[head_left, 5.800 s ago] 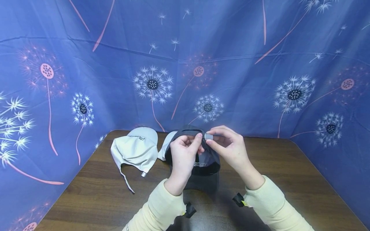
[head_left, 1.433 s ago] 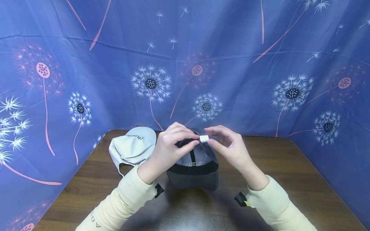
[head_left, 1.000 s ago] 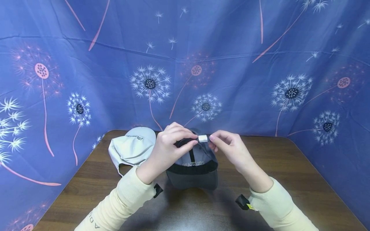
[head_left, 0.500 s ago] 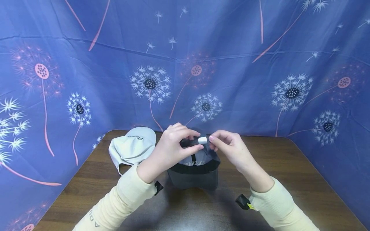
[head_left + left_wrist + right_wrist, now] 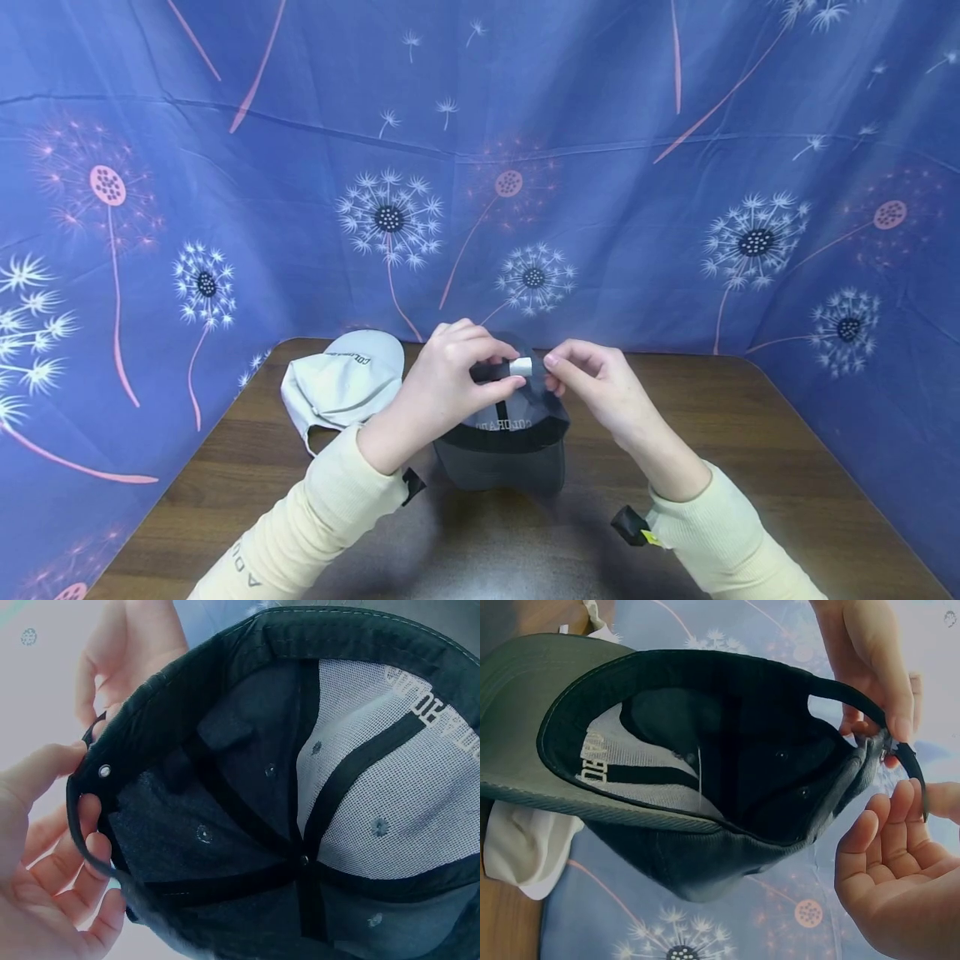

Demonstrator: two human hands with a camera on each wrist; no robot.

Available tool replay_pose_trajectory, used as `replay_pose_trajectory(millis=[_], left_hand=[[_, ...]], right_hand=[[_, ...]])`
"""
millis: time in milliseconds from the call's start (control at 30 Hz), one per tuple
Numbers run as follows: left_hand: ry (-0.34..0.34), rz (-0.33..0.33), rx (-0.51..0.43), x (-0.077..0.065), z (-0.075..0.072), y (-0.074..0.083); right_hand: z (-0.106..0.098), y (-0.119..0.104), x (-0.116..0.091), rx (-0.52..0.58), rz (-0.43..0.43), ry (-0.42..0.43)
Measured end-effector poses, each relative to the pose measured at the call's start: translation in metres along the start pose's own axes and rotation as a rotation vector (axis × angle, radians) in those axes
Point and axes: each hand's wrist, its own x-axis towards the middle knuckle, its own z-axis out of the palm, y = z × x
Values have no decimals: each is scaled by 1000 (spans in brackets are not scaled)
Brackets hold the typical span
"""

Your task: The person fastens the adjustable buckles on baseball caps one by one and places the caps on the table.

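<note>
A dark baseball cap with lettering on its front is held up off the table, its open underside and mesh lining facing me. My left hand pinches its back strap beside a silver buckle, thumb below and fingers above. Just to the right of the buckle, my right hand pinches the strap's free end between thumb and forefinger. In the right wrist view the strap runs from the left fingers down to the right fingertips. A small metal eyelet shows near the strap in the left wrist view.
A white cap with lettering rests on the brown wooden table, left of the dark cap and partly behind my left forearm. Part of another white cap shows beyond the brim. A blue dandelion-print cloth hangs behind the table.
Earlier my right fingers held the buckle itself; they have since moved to the strap end. My left hand has swung out to the cap's left. Lately the buckle shifted slightly left.
</note>
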Motion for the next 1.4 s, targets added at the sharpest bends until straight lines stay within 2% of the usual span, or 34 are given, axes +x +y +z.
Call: replay_pose_trajectory(millis=[367, 667, 800, 967, 1100, 1233, 1400], left_hand=[[-14, 44, 45, 1, -3, -5], [-37, 27, 50, -1, -6, -8], [-44, 19, 49, -1, -5, -8], [-43, 18, 63, 0, -3, -8], [-37, 9, 70, 1, -1, -9], [-24, -10, 68, 2, 0, -10], [-18, -42, 57, 3, 5, -11]], right_hand=[[-8, 7, -1, 60, 20, -1], [-12, 14, -3, 117, 37, 4], [-12, 16, -4, 136, 67, 16], [-13, 16, -7, 216, 126, 67], [-12, 14, -13, 209, 144, 81], [-5, 15, -19, 194, 97, 27], [9, 21, -25, 250, 39, -100]])
